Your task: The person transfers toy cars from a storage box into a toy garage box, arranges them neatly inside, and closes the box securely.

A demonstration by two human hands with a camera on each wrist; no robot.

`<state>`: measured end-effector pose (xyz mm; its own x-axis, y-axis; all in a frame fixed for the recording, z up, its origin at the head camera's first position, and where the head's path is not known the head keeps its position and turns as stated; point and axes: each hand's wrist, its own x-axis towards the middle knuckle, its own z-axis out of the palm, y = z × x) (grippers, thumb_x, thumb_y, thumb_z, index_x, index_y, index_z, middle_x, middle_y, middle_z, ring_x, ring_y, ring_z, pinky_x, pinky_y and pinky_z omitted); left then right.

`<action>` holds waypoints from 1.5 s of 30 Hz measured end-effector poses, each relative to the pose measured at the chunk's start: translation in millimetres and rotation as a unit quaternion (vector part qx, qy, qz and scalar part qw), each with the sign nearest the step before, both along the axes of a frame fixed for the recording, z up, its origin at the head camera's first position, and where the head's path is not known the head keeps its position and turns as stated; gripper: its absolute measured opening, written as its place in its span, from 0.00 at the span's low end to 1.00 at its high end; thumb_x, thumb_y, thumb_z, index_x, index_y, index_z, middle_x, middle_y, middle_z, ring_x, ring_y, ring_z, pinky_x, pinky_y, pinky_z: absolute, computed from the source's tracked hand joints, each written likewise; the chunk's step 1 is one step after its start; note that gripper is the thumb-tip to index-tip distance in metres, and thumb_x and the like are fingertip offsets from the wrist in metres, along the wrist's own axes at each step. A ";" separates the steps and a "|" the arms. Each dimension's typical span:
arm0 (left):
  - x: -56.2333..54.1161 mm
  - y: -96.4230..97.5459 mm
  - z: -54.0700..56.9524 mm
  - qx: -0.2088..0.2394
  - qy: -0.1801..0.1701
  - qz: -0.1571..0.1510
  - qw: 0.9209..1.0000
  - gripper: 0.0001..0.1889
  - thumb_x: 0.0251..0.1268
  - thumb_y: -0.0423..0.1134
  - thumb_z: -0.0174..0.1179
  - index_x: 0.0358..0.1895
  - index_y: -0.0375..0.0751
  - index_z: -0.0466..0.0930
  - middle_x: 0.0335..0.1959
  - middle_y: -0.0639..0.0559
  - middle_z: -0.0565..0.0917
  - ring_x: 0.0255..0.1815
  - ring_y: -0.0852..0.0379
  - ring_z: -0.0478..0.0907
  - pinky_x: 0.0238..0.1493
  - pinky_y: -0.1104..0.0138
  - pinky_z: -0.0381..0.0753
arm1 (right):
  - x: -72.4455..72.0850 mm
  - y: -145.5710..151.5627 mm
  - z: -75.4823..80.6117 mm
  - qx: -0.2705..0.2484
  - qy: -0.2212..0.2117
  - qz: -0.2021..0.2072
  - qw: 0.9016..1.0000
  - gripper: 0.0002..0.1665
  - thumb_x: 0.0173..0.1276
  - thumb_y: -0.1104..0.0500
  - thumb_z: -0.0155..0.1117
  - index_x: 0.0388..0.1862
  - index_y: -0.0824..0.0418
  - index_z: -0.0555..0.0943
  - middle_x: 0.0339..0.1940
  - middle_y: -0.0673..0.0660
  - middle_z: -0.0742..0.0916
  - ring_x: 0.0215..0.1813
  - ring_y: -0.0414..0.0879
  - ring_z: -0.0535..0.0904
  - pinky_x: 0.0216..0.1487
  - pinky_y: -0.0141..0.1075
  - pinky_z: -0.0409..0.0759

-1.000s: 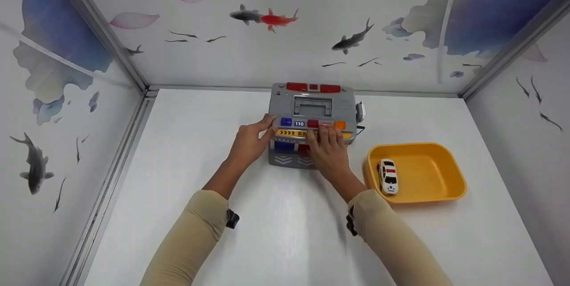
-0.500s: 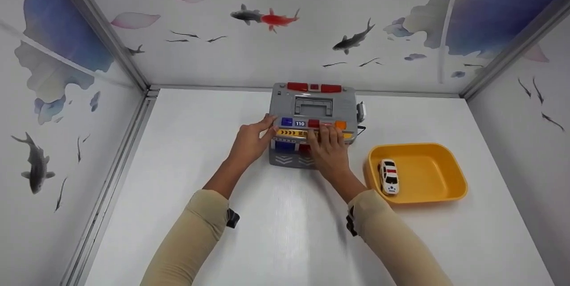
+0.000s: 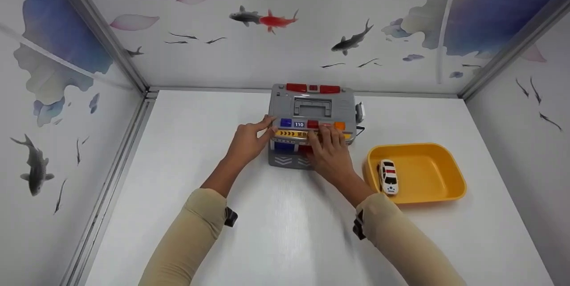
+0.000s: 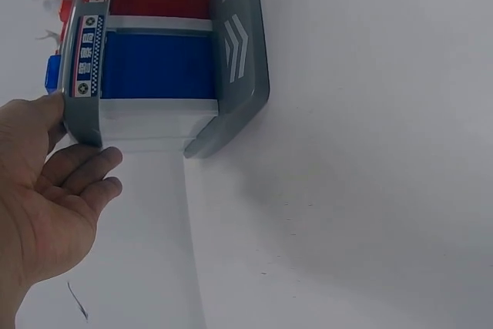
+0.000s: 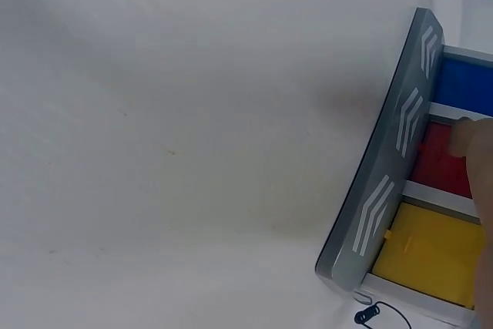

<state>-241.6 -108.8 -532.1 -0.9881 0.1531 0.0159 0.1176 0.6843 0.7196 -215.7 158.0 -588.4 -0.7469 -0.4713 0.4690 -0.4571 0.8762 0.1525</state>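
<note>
A grey toy garage (image 3: 285, 103) stands by the back wall, with a handle in its roof and "110" on the front edge. Blue (image 4: 160, 65), red (image 5: 441, 167) and yellow (image 5: 431, 256) doors face a grey ramp (image 4: 245, 44) with white arrows. My left hand (image 3: 247, 142) holds the roof's left front corner between thumb and fingers. My right hand (image 3: 331, 152) grips the front roof edge, its fingers bent over the colored buttons. One of its digits reaches below the roof, against the red door in the right wrist view. All three doors look closed.
To the right, a yellow tray (image 3: 423, 174) holds a white toy police car (image 3: 388, 177) along its left side. A small grey part (image 3: 360, 111) sticks out from the garage's right side. Printed walls (image 3: 303, 54) enclose the white table (image 3: 276, 232).
My right wrist and forearm have shifted slightly to the right and toward me, while the fingers stay on the roof edge. The left hand, garage, tray and car look unmoved.
</note>
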 end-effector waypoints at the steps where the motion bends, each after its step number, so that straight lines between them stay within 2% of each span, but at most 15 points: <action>1: -0.5 -0.9 0.8 -0.003 -0.002 -0.001 1.000 0.26 0.86 0.59 0.59 0.79 0.58 0.78 0.80 0.48 0.76 0.40 0.50 0.81 0.32 0.63 0.70 | 1.3 0.4 2.3 -0.006 -0.013 0.005 1.000 0.44 0.71 0.47 0.82 0.76 0.57 0.67 0.75 0.68 0.72 0.76 0.66 0.68 0.79 0.58 0.76; 6: -3.2 -4.9 2.9 -0.012 -0.011 0.000 1.000 0.26 0.86 0.59 0.59 0.78 0.59 0.79 0.80 0.50 0.76 0.56 0.50 0.84 0.39 0.62 0.74 | 4.9 1.6 14.3 -0.034 -0.057 0.025 0.997 0.41 0.75 0.45 0.77 0.76 0.57 0.68 0.75 0.68 0.71 0.76 0.66 0.67 0.80 0.59 0.76; 12: -2.6 -4.4 3.5 -0.008 -0.022 0.005 1.000 0.25 0.86 0.59 0.59 0.78 0.60 0.79 0.81 0.50 0.76 0.64 0.46 0.85 0.48 0.56 0.81 | 6.0 -1.2 30.6 -0.054 -0.059 0.061 0.995 0.37 0.75 0.46 0.76 0.75 0.57 0.73 0.77 0.67 0.72 0.76 0.64 0.69 0.81 0.62 0.72; 14: -2.7 -2.1 2.8 -0.007 -0.023 0.003 1.000 0.25 0.86 0.59 0.59 0.78 0.60 0.79 0.81 0.50 0.76 0.72 0.46 0.85 0.56 0.54 0.86 | 6.3 -2.1 35.1 -0.056 -0.056 0.075 0.994 0.36 0.73 0.47 0.77 0.73 0.56 0.74 0.78 0.65 0.74 0.77 0.64 0.71 0.82 0.64 0.70; 16: -3.2 0.8 1.5 -0.005 -0.023 -0.001 1.000 0.25 0.86 0.60 0.59 0.78 0.61 0.79 0.81 0.50 0.76 0.79 0.44 0.80 0.64 0.52 0.87 | 6.3 -2.7 38.7 -0.051 -0.050 0.092 0.993 0.34 0.73 0.48 0.77 0.72 0.56 0.75 0.79 0.64 0.76 0.78 0.62 0.73 0.83 0.65 0.68; 19: -3.3 3.5 0.4 -0.002 -0.025 -0.007 1.000 0.25 0.86 0.60 0.59 0.78 0.62 0.79 0.81 0.50 0.76 0.83 0.44 0.75 0.73 0.50 0.85 | 5.9 -4.3 41.5 -0.036 -0.041 0.115 0.992 0.34 0.73 0.48 0.77 0.71 0.56 0.76 0.79 0.62 0.78 0.79 0.60 0.74 0.85 0.66 0.67; 21: -3.1 3.4 1.2 0.001 -0.027 -0.007 1.000 0.25 0.86 0.59 0.59 0.78 0.61 0.79 0.81 0.49 0.76 0.80 0.44 0.79 0.67 0.51 0.87 | 5.1 -7.0 44.2 -0.026 -0.038 0.130 0.990 0.32 0.75 0.47 0.74 0.71 0.57 0.76 0.79 0.61 0.78 0.80 0.58 0.74 0.87 0.66 0.64; 26: -2.5 0.2 4.0 -0.001 -0.022 -0.002 1.000 0.25 0.86 0.57 0.60 0.78 0.59 0.79 0.80 0.49 0.76 0.78 0.43 0.81 0.65 0.51 0.87 | 2.5 -15.5 50.6 -0.021 -0.066 0.146 0.987 0.31 0.78 0.46 0.70 0.72 0.57 0.76 0.83 0.59 0.76 0.84 0.56 0.72 0.91 0.70 0.53; 28: -2.3 -1.0 4.4 -0.003 -0.019 -0.001 1.000 0.25 0.86 0.58 0.60 0.78 0.59 0.79 0.80 0.49 0.77 0.80 0.42 0.78 0.73 0.49 0.85 | 1.4 -18.5 52.0 -0.022 -0.084 0.148 0.985 0.33 0.78 0.45 0.70 0.74 0.56 0.75 0.85 0.58 0.75 0.86 0.55 0.71 0.91 0.72 0.49; 33: -1.9 -2.3 4.8 -0.003 -0.018 -0.002 1.000 0.25 0.86 0.57 0.60 0.79 0.58 0.79 0.80 0.48 0.76 0.81 0.43 0.77 0.78 0.48 0.82 | -0.8 -23.8 53.4 -0.015 -0.105 0.149 0.983 0.36 0.77 0.44 0.71 0.77 0.55 0.75 0.86 0.58 0.75 0.87 0.55 0.71 0.91 0.74 0.45; 36: -2.1 -2.3 4.3 -0.002 -0.018 -0.004 1.000 0.25 0.86 0.57 0.60 0.79 0.58 0.79 0.80 0.48 0.76 0.78 0.45 0.81 0.73 0.50 0.85 | -2.1 -25.7 53.7 -0.007 -0.103 0.146 0.984 0.37 0.77 0.43 0.71 0.78 0.54 0.75 0.86 0.58 0.75 0.86 0.55 0.73 0.90 0.75 0.46; 40: -2.2 -2.7 3.4 -0.001 -0.007 -0.006 1.000 0.25 0.86 0.56 0.60 0.78 0.57 0.80 0.79 0.47 0.77 0.72 0.46 0.85 0.60 0.51 0.85 | -3.7 -27.5 54.4 -0.010 -0.104 0.147 0.984 0.38 0.74 0.43 0.74 0.78 0.54 0.75 0.85 0.58 0.76 0.85 0.54 0.74 0.89 0.76 0.47; 45: -2.1 -3.4 2.0 -0.009 0.008 -0.009 1.000 0.25 0.86 0.58 0.60 0.78 0.57 0.81 0.78 0.47 0.78 0.77 0.43 0.82 0.61 0.50 0.86 | -5.3 -27.3 54.0 -0.032 -0.120 0.154 0.980 0.37 0.74 0.44 0.72 0.76 0.56 0.75 0.86 0.58 0.75 0.87 0.53 0.72 0.90 0.75 0.45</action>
<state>-243.7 -112.2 -530.0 -0.9849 0.1708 0.0285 0.1408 0.6943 0.7058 -221.1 130.7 -534.4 -0.6662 -0.6673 0.3329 -0.7177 0.6951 -0.0429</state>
